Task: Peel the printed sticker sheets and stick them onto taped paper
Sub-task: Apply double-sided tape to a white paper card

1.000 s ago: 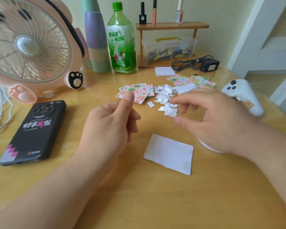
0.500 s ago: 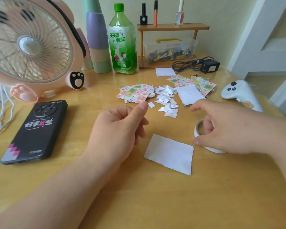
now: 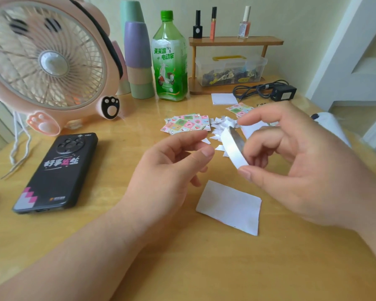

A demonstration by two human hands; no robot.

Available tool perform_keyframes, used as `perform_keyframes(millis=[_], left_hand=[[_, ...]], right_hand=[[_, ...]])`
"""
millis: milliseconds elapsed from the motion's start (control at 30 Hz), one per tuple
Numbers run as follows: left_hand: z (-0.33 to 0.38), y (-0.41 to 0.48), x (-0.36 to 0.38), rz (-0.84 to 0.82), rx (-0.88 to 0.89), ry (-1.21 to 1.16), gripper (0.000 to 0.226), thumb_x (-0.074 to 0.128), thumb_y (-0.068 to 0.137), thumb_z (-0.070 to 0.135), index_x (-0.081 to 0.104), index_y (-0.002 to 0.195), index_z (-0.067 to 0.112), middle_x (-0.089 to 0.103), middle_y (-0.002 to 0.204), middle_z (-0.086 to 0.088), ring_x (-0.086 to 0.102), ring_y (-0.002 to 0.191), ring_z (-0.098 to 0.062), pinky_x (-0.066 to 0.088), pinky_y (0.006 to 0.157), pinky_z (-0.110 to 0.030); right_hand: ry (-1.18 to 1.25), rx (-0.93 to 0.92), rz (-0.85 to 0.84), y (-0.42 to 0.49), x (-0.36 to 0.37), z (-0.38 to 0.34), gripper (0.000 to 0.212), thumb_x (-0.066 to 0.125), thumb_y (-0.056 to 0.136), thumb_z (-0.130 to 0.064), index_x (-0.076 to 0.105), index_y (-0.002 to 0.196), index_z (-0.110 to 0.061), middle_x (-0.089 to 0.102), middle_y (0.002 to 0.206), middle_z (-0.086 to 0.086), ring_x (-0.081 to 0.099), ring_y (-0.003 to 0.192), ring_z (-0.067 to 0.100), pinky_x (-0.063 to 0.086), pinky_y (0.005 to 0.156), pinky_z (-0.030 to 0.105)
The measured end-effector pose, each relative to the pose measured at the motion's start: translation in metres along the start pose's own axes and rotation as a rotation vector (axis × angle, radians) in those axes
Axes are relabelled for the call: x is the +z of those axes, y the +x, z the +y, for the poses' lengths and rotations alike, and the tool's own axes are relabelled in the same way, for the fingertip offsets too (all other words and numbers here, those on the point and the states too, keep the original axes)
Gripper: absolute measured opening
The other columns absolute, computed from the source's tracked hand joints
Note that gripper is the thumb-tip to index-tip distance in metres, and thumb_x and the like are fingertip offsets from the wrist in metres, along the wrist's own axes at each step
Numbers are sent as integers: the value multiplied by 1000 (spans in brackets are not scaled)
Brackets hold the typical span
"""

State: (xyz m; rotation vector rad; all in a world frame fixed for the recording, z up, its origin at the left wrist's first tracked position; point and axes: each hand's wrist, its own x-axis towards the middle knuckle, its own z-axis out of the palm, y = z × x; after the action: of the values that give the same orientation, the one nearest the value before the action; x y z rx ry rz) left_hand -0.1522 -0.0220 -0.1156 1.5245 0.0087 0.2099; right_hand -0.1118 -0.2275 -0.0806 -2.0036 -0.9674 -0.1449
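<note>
The right hand (image 3: 291,166) is raised above the middle of the worktop (image 3: 182,268) and holds a roll of white tape (image 3: 232,146). Its thumb presses the near rim and its curled fingers sit behind the ring, while the forefinger stretches out above it. The roll is tilted, its open side turned toward the right hand's palm.

The left hand (image 3: 167,168) hovers just beside the roll, on its left, with the fingers curled and the tips of thumb and forefinger close together. I cannot tell whether anything is pinched between them. The two hands are near each other but apart.

A white paper (image 3: 230,207) lies flat on the worktop, nearer the front edge than the roll, below the gap between the hands and partly under the right hand. Neither hand touches it.

Toward the back edge, beyond the left hand's fingertips, lies a fan of printed sticker sheets (image 3: 186,124). More sticker sheets (image 3: 239,109) show beyond the right forefinger. Between the two lots is a heap of white paper scraps (image 3: 223,124), partly hidden by the roll.

A black phone (image 3: 57,172) lies face down toward the left edge, and a pink fan (image 3: 46,64) stands at the back left corner. Along the back edge stand stacked cups (image 3: 138,61), a green bottle (image 3: 169,59), a small wooden rack (image 3: 234,41) with a clear box (image 3: 230,70) under it, and a black adapter (image 3: 283,93) with its cable.
</note>
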Motion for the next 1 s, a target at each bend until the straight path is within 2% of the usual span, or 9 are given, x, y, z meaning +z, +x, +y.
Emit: perform_keyframes(millis=[67,267,400,467,600,667,767,900,1000], left_hand=[[2,-2,1,-27,24,8,34,81,82,27,76,115,20,75,92,1,62,74,-13,51,66,-28],[5,-4,2,-29,67,-56,27,78,84,19,77,111,17,73,79,4,64,70,-12,51,64,-22],[4,-3,1,-54,94,-105,20,78,78,20,82,97,20,73,78,1,64,71,-12,50,65,-22],[5,-3,1,-53,107,-125,17,79,76,18,82,92,21,74,80,0,62,73,-12,50,65,-22],[7,-6,3,-84,53,-181,13,81,71,17,81,83,23,71,78,2,57,69,-13,47,63,-22],[7,-7,5,-103,25,-182,15,82,69,18,81,84,21,65,78,-2,48,66,-14,41,60,-23],[8,-8,8,-87,16,-171,13,83,69,21,80,82,20,60,81,-9,42,66,-18,37,60,-27],[8,-8,7,-62,47,-194,3,78,75,19,76,76,20,62,66,0,46,58,-14,42,55,-19],[7,-7,8,-45,75,-206,4,76,77,17,75,76,21,61,64,-1,47,56,-14,43,55,-19]], right_hand=[[2,-34,6,-1,7,-2,56,72,81,-14,46,124,-38,63,81,-4,59,83,23,47,79,30],[-13,-76,-4,-2,13,0,57,71,85,-17,44,128,-41,62,84,-4,57,87,23,45,81,30],[25,-64,17,-4,18,-1,60,71,83,-12,45,133,-33,61,81,-5,62,87,22,47,85,25],[101,-26,33,-4,22,-1,62,70,81,-8,46,133,-31,59,78,-2,63,83,23,51,84,29],[265,43,42,-3,28,-5,62,67,78,-2,49,128,-34,58,74,8,65,71,32,56,71,51],[274,57,31,-4,30,-6,63,66,77,-1,49,127,-37,56,73,10,60,64,32,54,62,56],[256,42,25,-4,33,-9,65,64,77,3,49,127,-35,50,71,9,52,58,25,52,54,54],[293,85,28,-4,34,-10,63,63,77,1,50,125,-37,49,73,6,50,54,23,48,44,50],[383,140,42,-5,34,-11,53,61,79,-1,56,121,-33,52,72,9,54,51,28,46,38,42]])
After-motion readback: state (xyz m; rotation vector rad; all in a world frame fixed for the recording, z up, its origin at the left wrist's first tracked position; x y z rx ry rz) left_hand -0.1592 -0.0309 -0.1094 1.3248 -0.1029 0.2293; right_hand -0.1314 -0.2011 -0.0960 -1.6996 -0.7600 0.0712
